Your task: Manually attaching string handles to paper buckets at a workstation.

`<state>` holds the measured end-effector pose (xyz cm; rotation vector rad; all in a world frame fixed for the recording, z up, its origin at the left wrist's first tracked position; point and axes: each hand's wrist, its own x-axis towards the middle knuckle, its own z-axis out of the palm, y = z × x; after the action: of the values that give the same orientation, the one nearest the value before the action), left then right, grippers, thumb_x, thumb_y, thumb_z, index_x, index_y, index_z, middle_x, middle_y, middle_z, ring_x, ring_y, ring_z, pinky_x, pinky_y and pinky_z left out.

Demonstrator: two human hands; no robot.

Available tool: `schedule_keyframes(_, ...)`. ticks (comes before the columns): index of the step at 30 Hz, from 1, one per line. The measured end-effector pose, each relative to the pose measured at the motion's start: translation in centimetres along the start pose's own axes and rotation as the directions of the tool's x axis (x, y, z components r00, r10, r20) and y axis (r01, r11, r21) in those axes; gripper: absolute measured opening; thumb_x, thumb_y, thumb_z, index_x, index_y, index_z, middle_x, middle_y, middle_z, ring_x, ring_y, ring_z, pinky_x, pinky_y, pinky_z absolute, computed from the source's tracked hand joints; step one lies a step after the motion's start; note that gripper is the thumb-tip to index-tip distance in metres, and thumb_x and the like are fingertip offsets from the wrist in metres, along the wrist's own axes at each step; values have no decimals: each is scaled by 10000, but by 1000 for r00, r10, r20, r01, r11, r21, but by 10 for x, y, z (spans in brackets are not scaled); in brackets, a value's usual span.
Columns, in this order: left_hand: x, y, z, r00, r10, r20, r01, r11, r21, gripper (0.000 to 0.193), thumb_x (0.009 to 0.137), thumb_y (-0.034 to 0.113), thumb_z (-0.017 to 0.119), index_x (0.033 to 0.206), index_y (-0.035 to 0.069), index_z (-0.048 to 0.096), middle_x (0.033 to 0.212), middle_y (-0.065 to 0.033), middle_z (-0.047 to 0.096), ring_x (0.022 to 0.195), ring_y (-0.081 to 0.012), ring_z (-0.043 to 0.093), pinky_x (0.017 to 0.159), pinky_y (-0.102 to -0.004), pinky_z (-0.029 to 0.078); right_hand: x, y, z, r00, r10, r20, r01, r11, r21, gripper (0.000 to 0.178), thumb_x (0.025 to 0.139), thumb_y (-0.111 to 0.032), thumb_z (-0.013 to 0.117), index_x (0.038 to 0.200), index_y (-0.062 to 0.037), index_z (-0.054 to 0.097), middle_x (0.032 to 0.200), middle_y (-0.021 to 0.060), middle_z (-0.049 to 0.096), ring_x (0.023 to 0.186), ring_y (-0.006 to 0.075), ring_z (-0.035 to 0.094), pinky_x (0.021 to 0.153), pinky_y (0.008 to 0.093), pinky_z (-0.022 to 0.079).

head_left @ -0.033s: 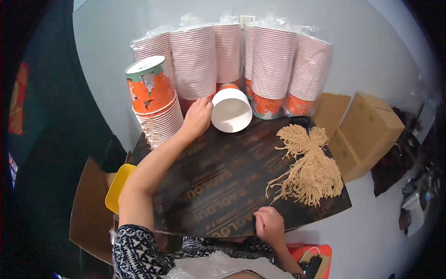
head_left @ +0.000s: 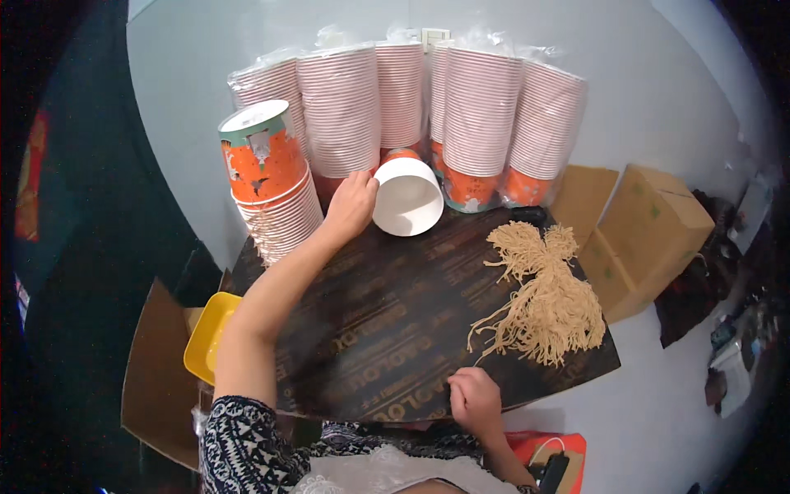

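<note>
1. While my left hand (head_left: 350, 206) reaches across the dark board (head_left: 370, 329), its fingers curl round the rim of a white paper cup (head_left: 407, 196), which lies tipped on its side with the open mouth facing me. The grip looks light, thumb side on the near edge; how far the fingers wrap behind I cannot tell.
2. That cup sits at the far edge of the board, just in front of the wrapped sleeves of pink-ribbed cups (head_left: 411, 107) lined up along the wall, and right of the unwrapped stack topped by an orange printed cup (head_left: 263, 160).
3. My right hand (head_left: 473, 399) rests at the near edge of the board, fingers curled shut in a loose fist. It may be pinching a strand, but I cannot tell; the loose end of one string reaches toward it from the heap of tan strings (head_left: 547, 300).
4. To do this well, I judge I should hold the cup by its rim without squeezing, since thin paper walls dent easily, and draw it clear of the sleeves so none topple.
5. I should keep my forearm high over the board so that it does not brush the orange stack.
6. A yellow tray (head_left: 207, 337) and brown cartons (head_left: 650, 230) lie off the board, apart from both hands.
</note>
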<state>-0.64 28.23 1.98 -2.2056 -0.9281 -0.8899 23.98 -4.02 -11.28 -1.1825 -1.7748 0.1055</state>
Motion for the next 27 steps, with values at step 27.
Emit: schedule_keyframes(27,5,47,-4,901,-270,341,406,804,-435,522,769,59,521,1288,50,468,962,-332,641,938,-498,627,843,-566,489,3,-3,-2,997,-69,-38,70,997,28,100,774,38,655,863,-7,651,852,150,651,745,330,645,658,387,530)
